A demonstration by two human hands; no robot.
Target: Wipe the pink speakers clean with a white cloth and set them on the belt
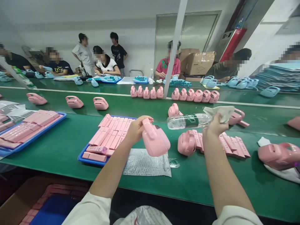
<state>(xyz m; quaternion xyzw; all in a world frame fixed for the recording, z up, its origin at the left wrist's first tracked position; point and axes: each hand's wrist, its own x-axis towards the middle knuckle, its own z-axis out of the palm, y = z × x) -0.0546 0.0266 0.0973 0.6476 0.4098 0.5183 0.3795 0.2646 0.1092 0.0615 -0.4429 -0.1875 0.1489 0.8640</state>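
Observation:
My left hand [136, 128] is closed around the handle end of a pink plastic housing [155, 140], held above the green bench [58, 147]. My right hand [214, 126] is raised and grips a white cloth [220, 112]. A clear water bottle [187, 121] lies on its side just left of that hand. Another pink housing [187, 143] rests below my right hand beside a row of flat pink parts [231, 146]. A silvery foam sheet [146, 162] lies under the held housing.
A blue tray [82, 158] of flat pink parts sits left of my hands, a second blue tray [4, 151] further left. Pink housings [198, 96] stand along the belt behind. One more pink housing [278, 154] lies far right. Several people work opposite.

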